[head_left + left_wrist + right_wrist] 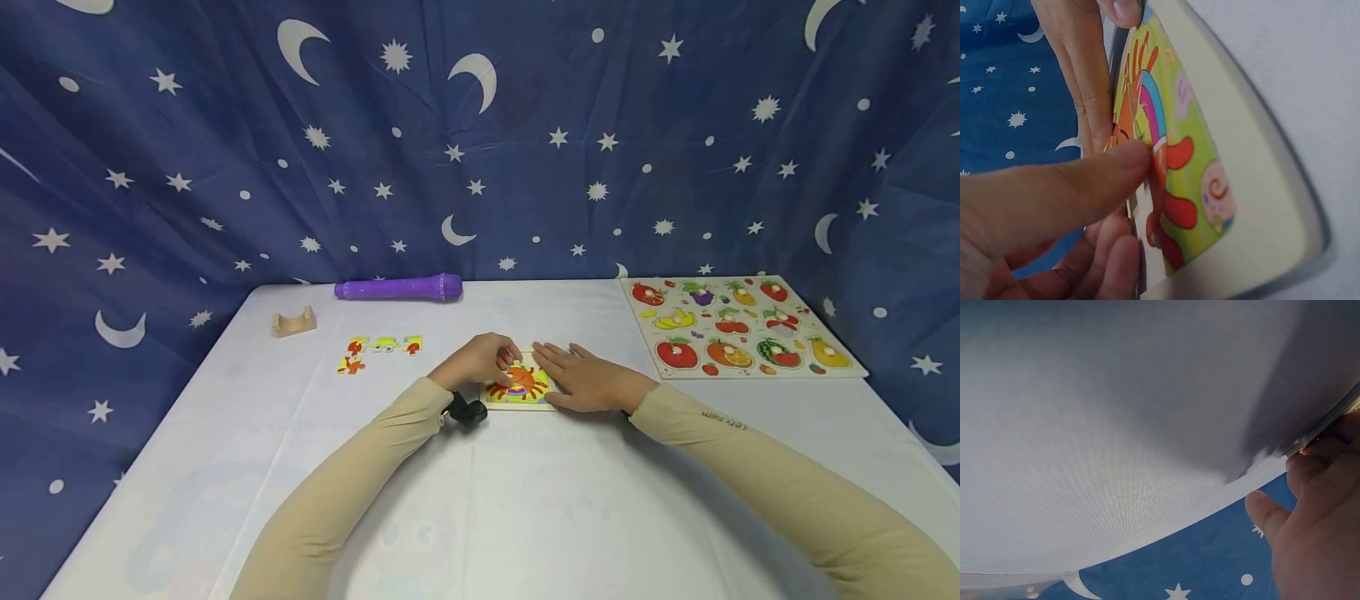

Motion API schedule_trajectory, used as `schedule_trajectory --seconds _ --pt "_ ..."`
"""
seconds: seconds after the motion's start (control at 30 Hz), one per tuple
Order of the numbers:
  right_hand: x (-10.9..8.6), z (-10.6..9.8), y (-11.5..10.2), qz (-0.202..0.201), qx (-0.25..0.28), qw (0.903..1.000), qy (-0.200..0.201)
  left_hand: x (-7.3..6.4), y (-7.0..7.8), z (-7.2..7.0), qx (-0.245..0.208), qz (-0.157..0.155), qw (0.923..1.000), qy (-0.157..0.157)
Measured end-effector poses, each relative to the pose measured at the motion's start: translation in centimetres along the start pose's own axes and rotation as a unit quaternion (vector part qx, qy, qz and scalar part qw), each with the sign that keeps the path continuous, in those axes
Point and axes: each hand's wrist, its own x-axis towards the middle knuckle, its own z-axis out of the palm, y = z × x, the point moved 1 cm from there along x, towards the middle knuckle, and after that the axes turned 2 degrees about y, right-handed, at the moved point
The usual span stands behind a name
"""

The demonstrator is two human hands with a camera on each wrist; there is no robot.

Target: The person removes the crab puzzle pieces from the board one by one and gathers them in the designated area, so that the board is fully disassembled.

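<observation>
A small jigsaw board (517, 407) with a pale border lies on the table, bearing a red and orange crab picture (1155, 112) on yellow-green. Over its left part is my left hand (480, 360), fingers curled, pinching a crab puzzle piece (517, 379). The left wrist view has the thumb tip on that spot, beside a pale gap in the picture; the curled fingers hide part of it. My right hand (596, 381) rests with extended fingers along the board's right side; the right wrist view catches this hand (1322, 525) at the board's edge.
Several loose puzzle pieces (386, 343) lie to the left. Behind them are a purple microphone-shaped tube (397, 288) and a small wooden cradle (294, 322). A fruit knob-puzzle board (716, 327) lies at the back right. A starry blue curtain (525, 167) hangs behind the table.
</observation>
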Motion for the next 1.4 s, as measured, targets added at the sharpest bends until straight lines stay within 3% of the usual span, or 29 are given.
schedule_trajectory --seconds 0.63,1.07,1.4 --pt "-0.2 -0.1 -0.1 0.002 0.006 1.0 -0.001 -0.3 0.0 0.1 -0.04 -0.008 0.9991 0.013" --pt "-0.3 0.0 0.0 -0.001 0.009 1.0 -0.002 -0.4 -0.9 0.0 -0.089 -0.017 0.9957 0.016" --pt "-0.2 -0.1 -0.1 0.002 0.012 0.9999 -0.002 -2.1 -2.2 -1.9 -0.12 0.005 0.9924 0.028"
